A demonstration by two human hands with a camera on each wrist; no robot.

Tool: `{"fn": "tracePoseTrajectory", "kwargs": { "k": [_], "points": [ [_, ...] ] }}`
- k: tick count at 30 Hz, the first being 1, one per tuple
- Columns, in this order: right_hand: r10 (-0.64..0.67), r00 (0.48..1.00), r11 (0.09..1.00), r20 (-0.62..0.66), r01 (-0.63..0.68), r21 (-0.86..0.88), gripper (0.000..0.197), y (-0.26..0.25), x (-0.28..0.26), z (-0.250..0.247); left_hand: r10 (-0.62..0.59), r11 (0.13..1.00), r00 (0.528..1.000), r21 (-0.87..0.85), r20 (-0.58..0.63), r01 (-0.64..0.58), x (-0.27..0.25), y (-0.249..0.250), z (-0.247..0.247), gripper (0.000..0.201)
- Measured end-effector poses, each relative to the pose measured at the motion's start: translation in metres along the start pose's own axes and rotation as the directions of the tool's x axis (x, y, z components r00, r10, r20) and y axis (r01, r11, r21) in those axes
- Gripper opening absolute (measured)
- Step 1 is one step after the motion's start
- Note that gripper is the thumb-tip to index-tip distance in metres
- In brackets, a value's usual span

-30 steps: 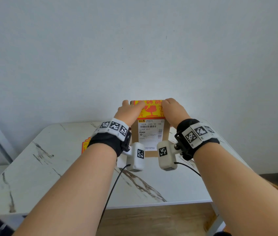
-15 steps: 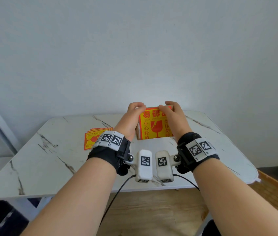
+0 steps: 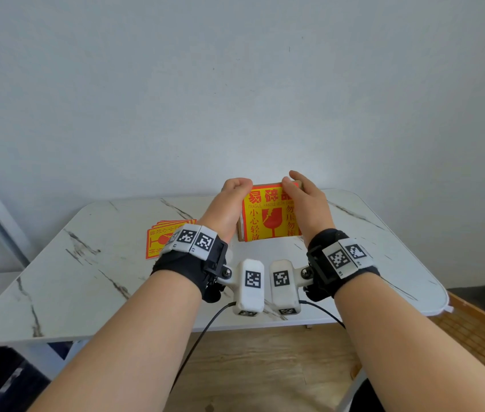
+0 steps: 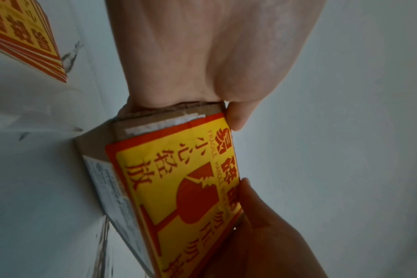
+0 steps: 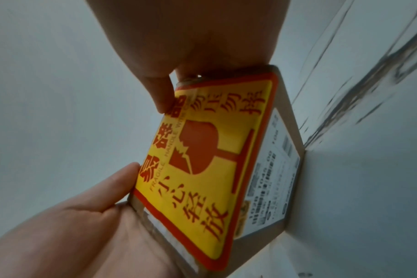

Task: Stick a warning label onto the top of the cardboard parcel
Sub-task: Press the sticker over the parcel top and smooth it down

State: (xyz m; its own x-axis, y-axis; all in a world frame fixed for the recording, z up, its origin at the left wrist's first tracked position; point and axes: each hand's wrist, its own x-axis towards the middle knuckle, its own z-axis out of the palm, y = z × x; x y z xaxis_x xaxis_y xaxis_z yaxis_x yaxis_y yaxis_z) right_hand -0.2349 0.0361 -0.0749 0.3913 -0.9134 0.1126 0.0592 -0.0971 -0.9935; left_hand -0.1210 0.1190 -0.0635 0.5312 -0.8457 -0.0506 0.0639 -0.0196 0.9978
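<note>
The cardboard parcel (image 3: 240, 233) stands on edge at the far middle of the table, its lower edge on the marble top. A yellow and red warning label (image 3: 271, 217) covers the face turned toward me. My left hand (image 3: 235, 188) grips the parcel's upper left corner and my right hand (image 3: 297, 185) grips its upper right corner. In the left wrist view the left thumb (image 4: 236, 116) lies at the warning label (image 4: 179, 188)'s edge. In the right wrist view the right thumb (image 5: 160, 94) presses the warning label (image 5: 202, 159)'s top corner. A white shipping label (image 5: 272, 169) sits on the adjoining side.
A fanned stack of spare warning labels (image 3: 161, 239) lies on the white marble table (image 3: 86, 278), left of the parcel. A pale wall stands close behind the table. Wooden floor shows below the near table edge.
The parcel came down from the air onto the table and turned, so the warning label now faces me instead of the shipping label. Both hands kept their hold.
</note>
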Motion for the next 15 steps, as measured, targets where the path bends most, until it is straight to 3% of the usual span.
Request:
{"fn": "tracePoseTrajectory", "kwargs": {
  "k": [4,8,11,15],
  "points": [
    [-0.023,1.000,0.999,-0.005,0.023,-0.022,0.049,0.002,-0.001,-0.001,0.012,0.998,1.000,0.060,-0.017,-0.011,0.002,-0.001,0.000,0.034],
    [-0.019,0.999,0.995,-0.026,0.017,-0.102,0.054,0.003,0.002,0.003,0.058,0.985,0.997,0.168,-0.054,-0.048,0.005,-0.002,0.001,0.064],
    [-0.017,1.000,0.991,-0.021,0.014,-0.130,0.058,0.004,0.006,0.005,0.121,0.965,0.985,0.248,-0.123,-0.087,0.009,-0.004,0.002,0.059],
    [-0.026,1.000,0.991,-0.012,0.024,-0.131,0.063,0.000,0.009,0.005,0.087,0.964,0.991,0.259,-0.103,-0.057,0.011,0.001,0.002,0.054]
  ]
}}
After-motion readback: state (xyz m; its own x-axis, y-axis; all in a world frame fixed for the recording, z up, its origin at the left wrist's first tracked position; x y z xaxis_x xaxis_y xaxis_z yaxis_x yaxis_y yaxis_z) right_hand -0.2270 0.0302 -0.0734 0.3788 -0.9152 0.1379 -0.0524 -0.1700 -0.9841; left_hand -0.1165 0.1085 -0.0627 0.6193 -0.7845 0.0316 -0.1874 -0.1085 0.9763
